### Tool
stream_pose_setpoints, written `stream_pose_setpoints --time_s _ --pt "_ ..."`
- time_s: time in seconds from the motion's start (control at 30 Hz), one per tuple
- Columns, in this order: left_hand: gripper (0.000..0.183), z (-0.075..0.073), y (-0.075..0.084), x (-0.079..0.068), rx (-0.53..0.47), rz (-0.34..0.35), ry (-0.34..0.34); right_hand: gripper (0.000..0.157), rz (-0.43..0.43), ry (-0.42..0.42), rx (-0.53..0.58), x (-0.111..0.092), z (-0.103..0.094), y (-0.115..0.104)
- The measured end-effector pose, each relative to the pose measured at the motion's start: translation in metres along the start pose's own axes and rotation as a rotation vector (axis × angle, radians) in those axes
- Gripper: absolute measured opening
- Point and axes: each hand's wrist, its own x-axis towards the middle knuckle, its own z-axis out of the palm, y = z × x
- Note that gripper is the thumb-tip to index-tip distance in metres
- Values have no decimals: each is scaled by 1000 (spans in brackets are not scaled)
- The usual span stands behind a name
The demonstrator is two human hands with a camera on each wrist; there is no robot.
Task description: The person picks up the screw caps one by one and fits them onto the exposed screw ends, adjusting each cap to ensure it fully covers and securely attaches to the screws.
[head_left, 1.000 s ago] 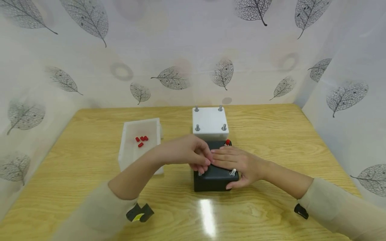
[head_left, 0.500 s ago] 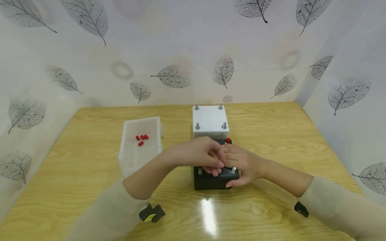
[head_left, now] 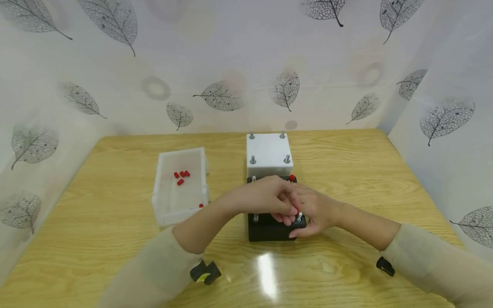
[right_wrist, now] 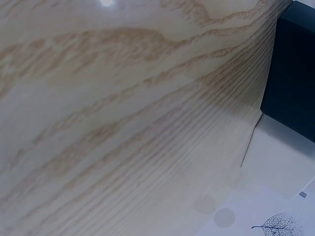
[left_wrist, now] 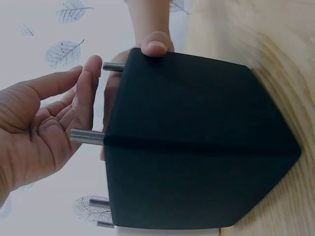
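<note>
My left hand (head_left: 271, 197) pinches a small red cap (head_left: 296, 211) close to the front right bolt (head_left: 300, 217) of a black box (head_left: 271, 231); whether cap and bolt touch cannot be told. My right hand (head_left: 315, 208) holds the box at its right side, thumb round the near corner, fingers over the top and partly hidden by the left hand. In the left wrist view, the left hand (left_wrist: 47, 118) is beside the box's bare metal bolts (left_wrist: 87, 136). A second red cap (head_left: 292, 177) sits on the back right bolt.
A white tray (head_left: 155, 192) with several loose red caps (head_left: 184, 173) stands on the wooden table (head_left: 96, 205) at left. Behind the black box is a white box (head_left: 268, 149) with several bare bolts. A leaf-patterned curtain (head_left: 231, 51) closes off the back and sides.
My left hand has moved right across the black box's top to the front right bolt, and the red cap now shows at its fingertips. The right hand has stayed in place.
</note>
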Motion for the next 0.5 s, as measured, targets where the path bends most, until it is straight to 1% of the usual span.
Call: stream_pose_setpoints --time_s 0.13,0.23,0.37,0.5 --pt "7 1 -2 4 -13 -2 -5 47 14 2 8 0 1 0" --pt "5 4 -1 5 5 -1 11 44 28 3 11 -1 1 -1" --pt "3 8 5 4 65 -8 47 44 26 18 9 -2 2 -1" --pt "5 11 9 4 164 2 83 42 17 32 10 -2 3 -1"
